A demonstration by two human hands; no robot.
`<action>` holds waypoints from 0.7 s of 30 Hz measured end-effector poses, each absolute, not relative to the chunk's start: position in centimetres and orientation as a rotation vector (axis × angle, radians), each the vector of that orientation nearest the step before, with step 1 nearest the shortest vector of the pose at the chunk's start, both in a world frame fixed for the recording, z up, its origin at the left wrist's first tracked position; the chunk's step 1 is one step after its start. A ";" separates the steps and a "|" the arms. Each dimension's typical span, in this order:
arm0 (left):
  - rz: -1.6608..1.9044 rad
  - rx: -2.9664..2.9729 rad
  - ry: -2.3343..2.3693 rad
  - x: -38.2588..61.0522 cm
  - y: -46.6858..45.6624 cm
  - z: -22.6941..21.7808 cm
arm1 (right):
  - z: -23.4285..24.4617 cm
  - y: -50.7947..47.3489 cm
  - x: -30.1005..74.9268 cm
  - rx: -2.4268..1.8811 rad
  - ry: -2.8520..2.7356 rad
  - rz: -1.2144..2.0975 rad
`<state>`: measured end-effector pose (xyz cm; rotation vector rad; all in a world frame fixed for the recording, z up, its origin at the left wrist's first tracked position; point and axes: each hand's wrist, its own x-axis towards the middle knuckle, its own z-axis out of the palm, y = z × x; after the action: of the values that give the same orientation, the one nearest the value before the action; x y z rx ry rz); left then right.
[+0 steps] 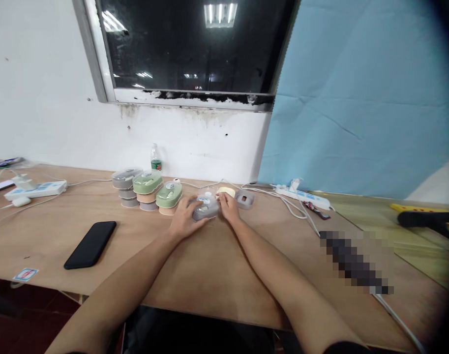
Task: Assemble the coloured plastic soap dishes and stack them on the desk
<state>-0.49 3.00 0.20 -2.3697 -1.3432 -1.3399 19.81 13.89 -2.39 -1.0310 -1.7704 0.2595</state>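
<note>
My left hand (pixel 185 216) is wrapped round the left end of a grey oval box (pixel 205 210) with a clear cover and a printed label on top. At the box's right end is my right hand (pixel 228 206), fingers pinched together; what they grip is too small to make out. Just behind the right fingers lies a cream-coloured piece (pixel 226 191), partly hidden. A grey part with a square hole (pixel 245 199) rests to the right of that hand. Left of my left hand stand stacked boxes, among them a green-topped box (pixel 169 194), another green one (pixel 147 182) and a grey one (pixel 127 178).
A black phone (pixel 90 245) lies at the left. White power strips sit at the left (pixel 43 189) and right (pixel 305 195), with cables along the back. A plastic bottle (pixel 156 158) stands against the wall. A pixelated dark object (pixel 353 260) is at the right.
</note>
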 end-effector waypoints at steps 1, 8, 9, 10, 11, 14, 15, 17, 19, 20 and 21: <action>-1.314 -2.413 -1.375 -0.2 3.0 0.0 | -2.6 14.0 19.9 -1.054 -1.798 0.307; -1.189 -2.511 -1.583 -1.0 4.1 -1.1 | -2.8 13.9 19.7 -1.025 -2.033 0.381; -1.174 -2.508 -1.606 -1.1 4.2 -1.3 | -2.6 13.8 19.7 -1.001 -2.066 0.371; -1.158 -2.506 -1.626 -1.2 4.4 -1.5 | -2.5 13.6 19.6 -0.982 -2.094 0.361; -1.144 -2.505 -1.643 -1.3 4.5 -1.6 | -2.4 13.5 19.5 -0.971 -2.116 0.347; -1.137 -2.491 -1.675 -1.4 4.7 -1.8 | -2.2 13.2 19.4 -0.956 -2.162 0.276; -1.145 -2.483 -1.681 -1.4 4.7 -1.8 | -2.1 13.1 19.3 -0.950 -2.173 0.255; -1.166 -2.467 -1.684 -1.4 4.7 -1.7 | -2.0 13.0 19.3 -0.949 -2.179 0.226; -1.184 -2.456 -1.681 -1.4 4.7 -1.6 | -1.9 12.9 19.3 -0.954 -2.176 0.213; -1.193 -2.452 -1.679 -1.4 4.7 -1.5 | -1.9 12.9 19.2 -0.953 -2.177 0.208; -1.201 -2.447 -1.681 -1.4 4.7 -1.5 | -1.8 12.8 19.2 -0.947 -2.180 0.204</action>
<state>-1.43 4.67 -1.50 -2.4466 -1.6807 -1.2008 19.24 12.80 -1.80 -0.9469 -2.1803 0.2045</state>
